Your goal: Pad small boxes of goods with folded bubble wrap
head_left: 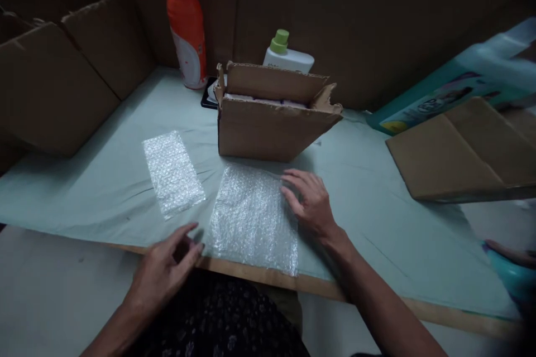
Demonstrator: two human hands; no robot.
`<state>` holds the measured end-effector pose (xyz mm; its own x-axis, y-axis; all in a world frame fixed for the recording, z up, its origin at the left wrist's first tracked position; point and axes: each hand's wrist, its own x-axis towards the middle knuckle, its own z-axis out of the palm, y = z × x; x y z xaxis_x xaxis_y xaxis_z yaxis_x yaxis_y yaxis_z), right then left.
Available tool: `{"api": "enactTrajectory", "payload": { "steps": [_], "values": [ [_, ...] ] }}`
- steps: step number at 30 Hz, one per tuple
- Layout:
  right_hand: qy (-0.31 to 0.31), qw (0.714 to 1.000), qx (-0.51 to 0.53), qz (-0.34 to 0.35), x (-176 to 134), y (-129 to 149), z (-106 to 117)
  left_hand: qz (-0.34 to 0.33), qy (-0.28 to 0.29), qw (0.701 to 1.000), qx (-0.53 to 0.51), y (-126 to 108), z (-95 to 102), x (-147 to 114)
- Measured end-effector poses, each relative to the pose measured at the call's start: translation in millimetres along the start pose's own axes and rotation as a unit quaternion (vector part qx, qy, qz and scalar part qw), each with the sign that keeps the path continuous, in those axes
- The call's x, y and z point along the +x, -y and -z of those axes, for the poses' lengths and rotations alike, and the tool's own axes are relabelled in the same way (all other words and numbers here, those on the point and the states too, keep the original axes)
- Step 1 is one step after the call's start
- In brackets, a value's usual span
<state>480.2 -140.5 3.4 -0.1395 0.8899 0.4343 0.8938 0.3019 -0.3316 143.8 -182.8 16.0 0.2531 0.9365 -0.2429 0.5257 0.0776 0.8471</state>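
Note:
A wide sheet of bubble wrap (253, 220) lies flat at the front edge of the cloth-covered table, before me. My right hand (309, 201) is at its right upper edge, fingers bent and apart, fingertips at the sheet. To the left of the sheet, my left hand (170, 265) hovers near the table edge with thumb and fingers apart and nothing between them. A smaller bubble wrap strip (173, 173) rests farther left. Behind the wide sheet stands an open cardboard box (272, 128), its flaps up; the contents are mostly hidden.
An orange and white bottle (187, 28) and a white bottle with a green cap (287, 56) stand at the back. Large cardboard boxes (62, 78) fill the left. At right are a teal liquid jug (444, 95) and a tilted cardboard box (456, 150).

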Motion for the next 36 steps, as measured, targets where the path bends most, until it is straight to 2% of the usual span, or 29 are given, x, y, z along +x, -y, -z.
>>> {"api": "enactTrajectory", "payload": {
  "steps": [2, 4, 5, 7, 8, 11, 13, 14, 16, 19, 21, 24, 26, 28, 30, 31, 33, 36],
  "values": [
    [0.025, 0.998, -0.014, 0.048, -10.6, 21.0, -3.3, -0.111, -0.061, 0.988, 0.086, -9.0, -2.4, 11.5],
    [0.085, 0.993, -0.019, 0.082, -16.7, 33.4, -11.2, -0.189, -0.033, 0.966, 0.174, -17.3, -13.7, 29.4],
    [0.118, 0.989, -0.021, 0.091, -18.9, 33.3, -14.9, -0.199, -0.002, 0.954, 0.225, -20.0, -20.5, 38.4],
    [0.158, 0.983, -0.036, 0.083, -25.2, 19.0, -17.3, -0.171, 0.051, 0.934, 0.309, -22.0, -31.1, 52.8],
    [0.158, 0.984, -0.052, 0.064, -30.3, 6.2, -14.6, -0.151, 0.07, 0.929, 0.331, -21.3, -33.6, 57.2],
    [0.09, 0.988, -0.124, -0.028, -54.7, -33.9, 9.6, -0.128, 0.1, 0.935, 0.316, -16.1, -30.1, 60.2],
    [0.055, 0.986, -0.149, -0.047, -74.1, -44.1, 32.6, -0.127, 0.107, 0.944, 0.285, -12.2, -23.5, 57.8],
    [0.059, 0.987, -0.143, -0.028, -82.9, -41.4, 43.2, -0.126, 0.109, 0.949, 0.268, -10.7, -20.7, 56.6],
    [0.107, 0.987, -0.11, 0.039, -96.8, -23.0, 57.8, -0.12, 0.111, 0.958, 0.234, -9.0, -17.4, 55.4],
    [0.178, 0.976, -0.066, 0.109, -106.8, 13.7, 57.9, -0.106, 0.105, 0.966, 0.212, -10.0, -18.9, 55.6],
    [0.169, 0.978, -0.044, 0.115, -107.9, 27.2, 47.7, -0.106, 0.096, 0.966, 0.217, -11.7, -21.1, 54.8],
    [0.108, 0.987, 0.015, 0.115, -107.1, 26.1, 32.7, -0.12, 0.093, 0.97, 0.192, -10.7, -15.4, 51.3],
    [0.091, 0.987, 0.048, 0.123, -106.7, 18.1, 28.4, -0.113, 0.05, 0.977, 0.172, -5.6, -1.2, 49.6],
    [0.098, 0.984, 0.057, 0.135, -106.6, 10.2, 29.5, -0.07, -0.053, 0.977, 0.195, 2.4, 19.9, 50.4],
    [0.104, 0.984, 0.051, 0.134, -106.0, 4.7, 34.0, -0.007, -0.166, 0.953, 0.254, 11.0, 41.6, 55.5],
    [0.102, 0.986, 0.047, 0.128, -105.1, 3.2, 36.7, 0.019, -0.202, 0.936, 0.286, 14.7, 50.6, 60.1],
    [0.093, 0.989, 0.04, 0.104, -101.6, 3.3, 41.4, 0.045, -0.228, 0.918, 0.322, 19.5, 62.2, 73.3],
    [0.08, 0.993, 0.038, 0.074, -93.4, 10.8, 46.1, 0.04, -0.207, 0.938, 0.276, 18.1, 67.2, 94.8]
  ]
}}
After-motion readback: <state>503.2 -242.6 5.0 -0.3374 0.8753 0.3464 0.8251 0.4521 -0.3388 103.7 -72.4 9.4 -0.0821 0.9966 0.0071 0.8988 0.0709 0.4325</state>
